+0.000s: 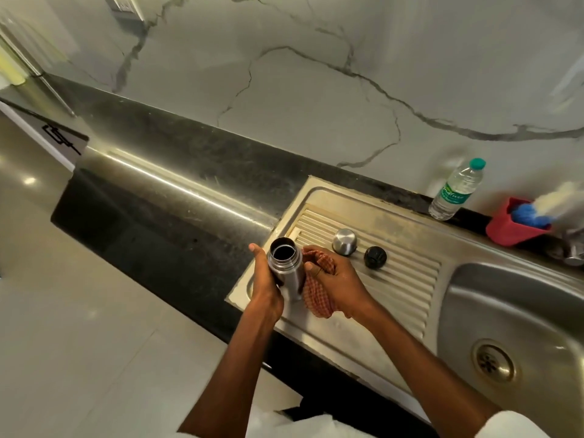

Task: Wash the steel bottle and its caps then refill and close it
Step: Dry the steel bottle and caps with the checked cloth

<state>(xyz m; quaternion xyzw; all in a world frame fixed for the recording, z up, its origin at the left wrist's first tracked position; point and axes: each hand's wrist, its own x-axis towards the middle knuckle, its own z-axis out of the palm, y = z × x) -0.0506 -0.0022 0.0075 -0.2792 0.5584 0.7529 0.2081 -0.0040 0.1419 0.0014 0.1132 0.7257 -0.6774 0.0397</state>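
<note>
Clearly we are at the drying step: our left hand [264, 281] grips the steel bottle [285, 267] around its body, upright and uncapped over the ribbed draining board [395, 273], while our right hand [335, 279] clutches a checked cloth [317, 295] pressed against the bottle's side. Both caps wait just beside us on the board, the steel cap [344, 241] and the black cap [375, 257], near each other but apart. Judging by this, washing looks done and refilling is not yet begun. Next we likely need to put the cloth down, fill the bottle, perhaps from the plastic water bottle [456, 189] by the wall, then screw both caps on.
</note>
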